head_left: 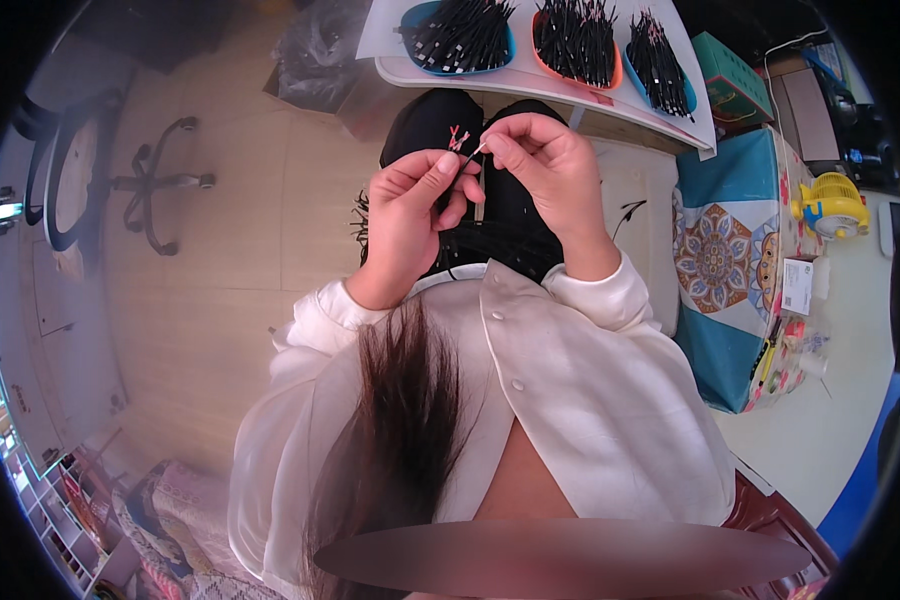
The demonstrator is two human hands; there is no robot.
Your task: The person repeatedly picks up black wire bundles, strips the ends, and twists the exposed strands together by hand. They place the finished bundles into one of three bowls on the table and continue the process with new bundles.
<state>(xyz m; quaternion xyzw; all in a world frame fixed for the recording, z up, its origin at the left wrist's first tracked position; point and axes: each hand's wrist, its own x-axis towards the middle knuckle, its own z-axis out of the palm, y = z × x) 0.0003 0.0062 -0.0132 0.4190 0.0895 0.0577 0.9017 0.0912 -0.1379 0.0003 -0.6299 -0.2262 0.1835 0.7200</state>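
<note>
Left hand [408,195]: grip pinches a thin black cable [469,160] beside red wire ends [456,138]. Right hand [550,165]: grip pinches a pale wire tip [481,148]. Cable is held short of the desk's [382,44] near edge, where an orange tray [619,76] stands.

Cables [575,45] lie in trays [618,74] on the table [525,76] ahead, left of the fan [832,207].

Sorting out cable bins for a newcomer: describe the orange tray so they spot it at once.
Find the white table at the top of the view. On it, black cables are heaped in a row of three trays; the orange tray is the middle one. Its orange rim sets it apart from the blue trays on either side.
</note>
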